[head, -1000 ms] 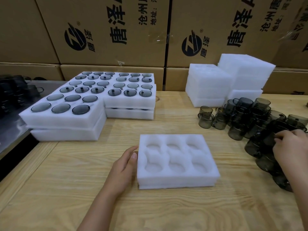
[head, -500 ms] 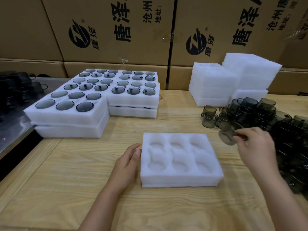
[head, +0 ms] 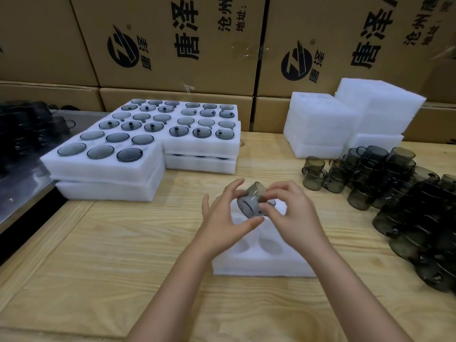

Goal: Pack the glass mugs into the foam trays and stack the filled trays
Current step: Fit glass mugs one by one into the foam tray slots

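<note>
Two hands (head: 259,213), one glass mug (head: 250,202) gripped between them, above foam tray (head: 261,265)

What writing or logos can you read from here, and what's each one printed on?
"唐泽": large black characters on the left cardboard box, cut off at the top edge.
"唐泽": small, beside that box's round black logo.
"沧州" and "地址:": smaller lines on the same box, the rest cropped.
"唐泽": same print and logo on the right cardboard box, partly cropped.
Foam trays, glass mugs: no readable text.
</note>
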`<action>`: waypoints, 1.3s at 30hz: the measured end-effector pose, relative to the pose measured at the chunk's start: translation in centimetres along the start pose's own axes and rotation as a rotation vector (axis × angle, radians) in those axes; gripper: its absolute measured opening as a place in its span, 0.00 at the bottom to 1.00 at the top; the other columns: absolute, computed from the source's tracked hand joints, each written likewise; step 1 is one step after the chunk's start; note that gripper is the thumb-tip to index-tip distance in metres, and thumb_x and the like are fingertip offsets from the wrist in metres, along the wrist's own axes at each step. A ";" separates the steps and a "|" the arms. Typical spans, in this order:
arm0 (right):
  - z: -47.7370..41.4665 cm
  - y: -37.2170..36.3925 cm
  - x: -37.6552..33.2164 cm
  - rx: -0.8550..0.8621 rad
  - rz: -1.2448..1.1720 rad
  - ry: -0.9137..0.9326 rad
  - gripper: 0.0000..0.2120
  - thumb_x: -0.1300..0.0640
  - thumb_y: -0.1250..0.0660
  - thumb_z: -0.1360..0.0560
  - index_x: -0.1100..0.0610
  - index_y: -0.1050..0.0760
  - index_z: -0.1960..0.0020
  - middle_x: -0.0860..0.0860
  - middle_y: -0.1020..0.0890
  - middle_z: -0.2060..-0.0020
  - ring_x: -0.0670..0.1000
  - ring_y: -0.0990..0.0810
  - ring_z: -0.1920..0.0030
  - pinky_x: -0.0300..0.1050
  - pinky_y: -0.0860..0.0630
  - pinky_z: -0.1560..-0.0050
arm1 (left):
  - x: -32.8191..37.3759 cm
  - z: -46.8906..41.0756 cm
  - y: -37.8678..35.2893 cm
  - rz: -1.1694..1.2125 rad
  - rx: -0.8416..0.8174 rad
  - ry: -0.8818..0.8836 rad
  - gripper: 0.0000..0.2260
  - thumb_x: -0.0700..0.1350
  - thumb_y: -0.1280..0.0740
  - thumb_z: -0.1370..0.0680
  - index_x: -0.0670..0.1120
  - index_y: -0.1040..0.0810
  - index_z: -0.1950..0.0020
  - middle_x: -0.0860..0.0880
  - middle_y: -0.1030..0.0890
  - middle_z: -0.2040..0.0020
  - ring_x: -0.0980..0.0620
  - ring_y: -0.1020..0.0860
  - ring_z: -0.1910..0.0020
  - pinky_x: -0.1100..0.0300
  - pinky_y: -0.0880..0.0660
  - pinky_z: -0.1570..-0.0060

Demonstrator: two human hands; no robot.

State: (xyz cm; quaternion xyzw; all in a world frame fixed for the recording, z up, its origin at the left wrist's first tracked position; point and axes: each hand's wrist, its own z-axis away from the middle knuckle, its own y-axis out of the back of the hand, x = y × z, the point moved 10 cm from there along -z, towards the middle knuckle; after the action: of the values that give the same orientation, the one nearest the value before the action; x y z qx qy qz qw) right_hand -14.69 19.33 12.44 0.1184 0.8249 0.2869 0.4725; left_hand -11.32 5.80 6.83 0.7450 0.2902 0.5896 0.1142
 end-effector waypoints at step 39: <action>-4.9 -7.0 1.4 -0.488 0.367 0.039 0.25 0.51 0.30 0.29 0.56 0.30 0.35 0.54 0.27 0.45 0.50 0.30 0.50 0.43 0.30 0.52 | -4.6 -2.7 1.1 0.435 0.013 0.114 0.10 0.51 0.35 0.26 0.54 0.21 0.45 0.60 0.18 0.48 0.58 0.22 0.43 0.58 0.26 0.43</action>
State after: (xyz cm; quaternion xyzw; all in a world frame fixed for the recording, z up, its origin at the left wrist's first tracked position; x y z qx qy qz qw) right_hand -19.05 12.63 9.23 0.1429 0.7053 0.5594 0.4113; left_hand -14.12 1.87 4.41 0.7562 0.1325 0.6397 -0.0373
